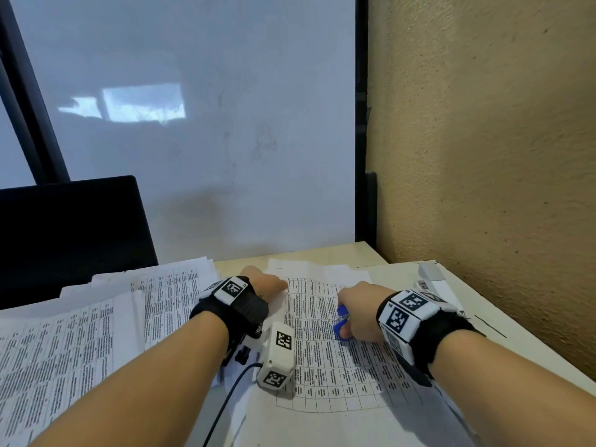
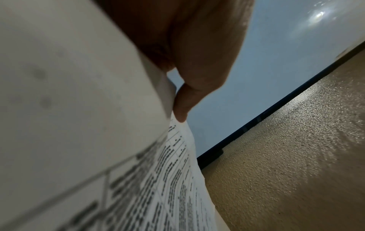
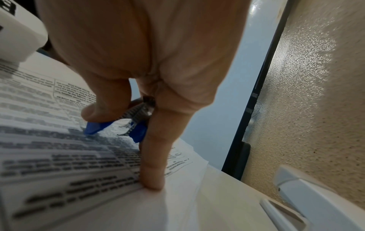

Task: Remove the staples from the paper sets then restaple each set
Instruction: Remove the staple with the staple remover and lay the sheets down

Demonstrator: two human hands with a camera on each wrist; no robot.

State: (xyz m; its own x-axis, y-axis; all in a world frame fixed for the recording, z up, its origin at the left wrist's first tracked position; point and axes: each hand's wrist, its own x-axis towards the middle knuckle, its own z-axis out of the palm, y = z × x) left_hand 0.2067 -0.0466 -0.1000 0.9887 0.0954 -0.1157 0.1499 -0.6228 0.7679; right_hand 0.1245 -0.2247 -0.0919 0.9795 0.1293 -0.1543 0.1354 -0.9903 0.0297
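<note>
Right hand (image 1: 356,309) grips blue staple remover (image 3: 116,126); left hand (image 1: 263,282) pinches paper set (image 1: 325,346)

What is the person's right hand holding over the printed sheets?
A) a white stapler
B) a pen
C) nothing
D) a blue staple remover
D: the right hand pinches a blue staple remover, its metal claws showing, over the paper set.

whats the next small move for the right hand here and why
Probably slide the staple remover toward the far corner of the paper set to hook the staple. The right hand holds it over mid-page, one finger on the sheet, while the left hand pinches the far edge. No staple is visible.
</note>
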